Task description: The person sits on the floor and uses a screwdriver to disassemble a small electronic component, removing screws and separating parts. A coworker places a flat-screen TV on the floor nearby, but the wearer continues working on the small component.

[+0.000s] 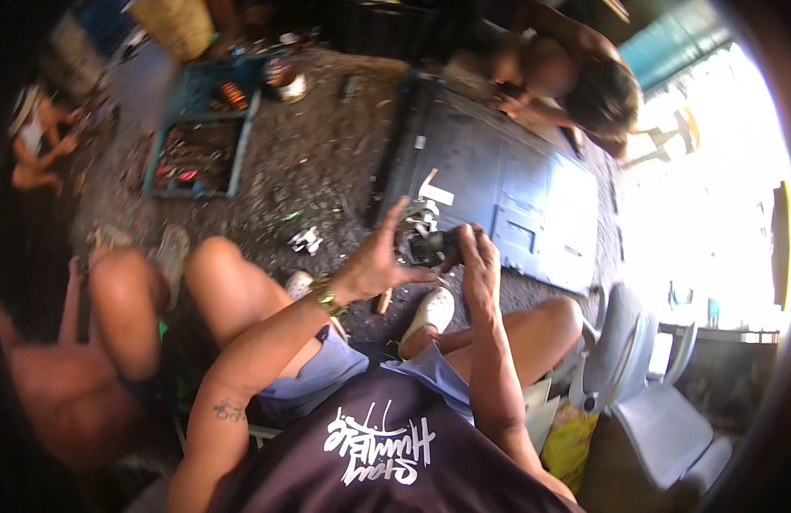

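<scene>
Between my two hands, over the ground in front of my knees, is a dark and silvery metal machine part (428,246); its exact kind is unclear. My right hand (479,261) grips its dark end, fingers bent around it. On the other side, my left hand (374,261) has its index finger and thumb spread wide beside the part. Contact between the left fingers and the metal cannot be made out. A wristwatch (325,295) sits on my left wrist. Below, a silvery metal piece (305,241) lies on the dirt, left of my hands.
A large dark flat panel (532,201) lies ahead to the right, with a person (575,81) bent over its far edge. A teal crate (199,154) of tools stands far left. Others sit at the left. Grey chairs (660,419) are at right. A wooden handle (384,301) lies near my shoes.
</scene>
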Demonstrator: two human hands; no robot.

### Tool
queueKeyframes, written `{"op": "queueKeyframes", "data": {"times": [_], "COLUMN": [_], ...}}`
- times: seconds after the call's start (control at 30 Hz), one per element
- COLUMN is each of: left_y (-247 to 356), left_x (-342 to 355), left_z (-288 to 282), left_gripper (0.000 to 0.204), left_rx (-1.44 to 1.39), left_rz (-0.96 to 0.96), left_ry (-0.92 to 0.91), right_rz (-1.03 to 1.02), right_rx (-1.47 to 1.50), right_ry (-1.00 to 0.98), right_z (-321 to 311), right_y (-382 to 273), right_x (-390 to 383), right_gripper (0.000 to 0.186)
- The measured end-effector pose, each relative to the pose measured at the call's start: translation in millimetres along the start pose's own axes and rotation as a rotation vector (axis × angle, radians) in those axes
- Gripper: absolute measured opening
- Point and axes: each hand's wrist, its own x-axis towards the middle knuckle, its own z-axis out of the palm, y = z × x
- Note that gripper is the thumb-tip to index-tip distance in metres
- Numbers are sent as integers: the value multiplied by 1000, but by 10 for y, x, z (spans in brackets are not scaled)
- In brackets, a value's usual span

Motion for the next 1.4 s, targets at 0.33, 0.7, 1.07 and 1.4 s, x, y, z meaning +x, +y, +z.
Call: {"op": "queueKeyframes", "data": {"times": [0.33,0.7,1.07,1.4], "left_y": [256,274,-173,-230], "left_x": [75,65,-97,-149], "left_z": [-212,-158,-605,-679], "left_gripper": [110,95,75,79], "left_rx": [-710,338,273,572], "left_rz": [-311,119,-190,-357], "left_ry": [-372,189,248,-3], "right_rz": [42,-33,524,721], "right_rx": [61,132,-50,-1282], "right_ry": [-382,-196,131,24], "right_z": [-256,-254,-657,-2008], "right_y": [-629,-424,1886,3800], "right_x": [22,-75,388,255], "right_gripper": [51,43,36,48]}}
